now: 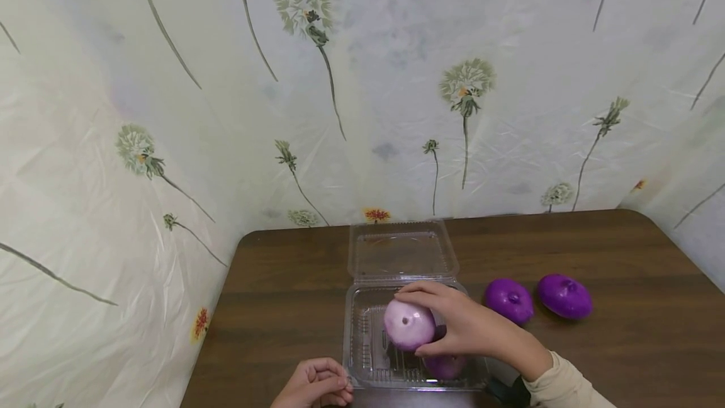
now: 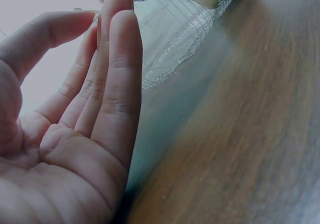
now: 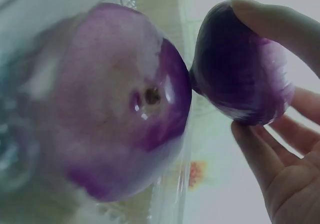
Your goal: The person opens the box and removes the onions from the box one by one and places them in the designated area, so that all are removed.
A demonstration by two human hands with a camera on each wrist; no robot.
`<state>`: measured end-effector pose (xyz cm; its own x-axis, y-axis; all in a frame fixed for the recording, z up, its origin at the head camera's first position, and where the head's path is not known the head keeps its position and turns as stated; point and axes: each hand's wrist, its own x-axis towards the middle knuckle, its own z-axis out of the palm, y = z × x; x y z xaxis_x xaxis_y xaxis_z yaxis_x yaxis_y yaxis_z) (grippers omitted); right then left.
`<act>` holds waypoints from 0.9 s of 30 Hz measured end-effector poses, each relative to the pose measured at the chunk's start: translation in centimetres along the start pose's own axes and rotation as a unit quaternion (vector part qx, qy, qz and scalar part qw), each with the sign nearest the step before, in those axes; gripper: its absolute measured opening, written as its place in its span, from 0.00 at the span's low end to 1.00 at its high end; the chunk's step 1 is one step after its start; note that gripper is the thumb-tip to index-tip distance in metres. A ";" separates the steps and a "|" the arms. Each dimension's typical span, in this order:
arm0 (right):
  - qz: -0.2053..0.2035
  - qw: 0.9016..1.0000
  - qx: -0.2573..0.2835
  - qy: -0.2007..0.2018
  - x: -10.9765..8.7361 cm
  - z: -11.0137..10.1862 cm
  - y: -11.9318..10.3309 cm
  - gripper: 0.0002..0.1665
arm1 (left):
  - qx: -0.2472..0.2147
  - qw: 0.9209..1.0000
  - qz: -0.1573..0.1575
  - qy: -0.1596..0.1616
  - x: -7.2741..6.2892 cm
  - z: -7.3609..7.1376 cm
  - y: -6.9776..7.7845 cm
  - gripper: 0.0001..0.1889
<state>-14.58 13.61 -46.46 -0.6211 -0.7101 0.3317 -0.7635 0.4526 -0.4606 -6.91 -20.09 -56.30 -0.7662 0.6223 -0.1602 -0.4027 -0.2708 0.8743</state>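
A clear plastic clamshell container (image 1: pixel 362 376) lies with its lid (image 1: pixel 402 250) folded back. Over its base, my right hand (image 1: pixel 464 320) grips a purple onion (image 1: pixel 409 325) between thumb and fingers, pale end toward the head camera. The right wrist view shows this held onion (image 3: pixel 240 68) from its darker, pointed side. Another onion (image 1: pixel 444 367), pale with purple patches, sits inside the base, partly hidden by my right hand. My left hand (image 1: pixel 320 383) pinches the container's front left corner; in the left wrist view the thumb and fingertips (image 2: pixel 122 28) meet at the rim.
Two deep purple onions, one nearer (image 1: pixel 508 301) and one farther right (image 1: pixel 564 296), rest on the brown wooden table (image 1: pixel 272 307) right of the container. Behind the table hangs a flower-printed sheet (image 1: pixel 385 80). A dark object (image 1: pixel 510 392) shows beneath my right wrist.
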 end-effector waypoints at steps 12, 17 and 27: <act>0.021 0.992 0.067 0.103 -2.7 -0.6 1.4 0.49 | -0.003 1.000 0.000 -0.002 0.1 -0.2 -0.1 0.08; 0.051 0.983 0.133 0.117 -4.0 -0.9 2.0 0.51 | 0.000 1.000 0.007 -0.004 0.2 -0.3 -0.2 0.08; 0.087 0.970 0.135 0.184 -7.0 -1.2 2.4 0.53 | -0.002 1.000 0.003 -0.004 0.0 -0.1 0.0 0.08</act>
<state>-12.28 20.32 -48.92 -0.7956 -0.3721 0.4781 -0.5980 0.3551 -0.7186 -6.95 -20.09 -56.37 -0.7653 0.6256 -0.1512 -0.3993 -0.2772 0.8739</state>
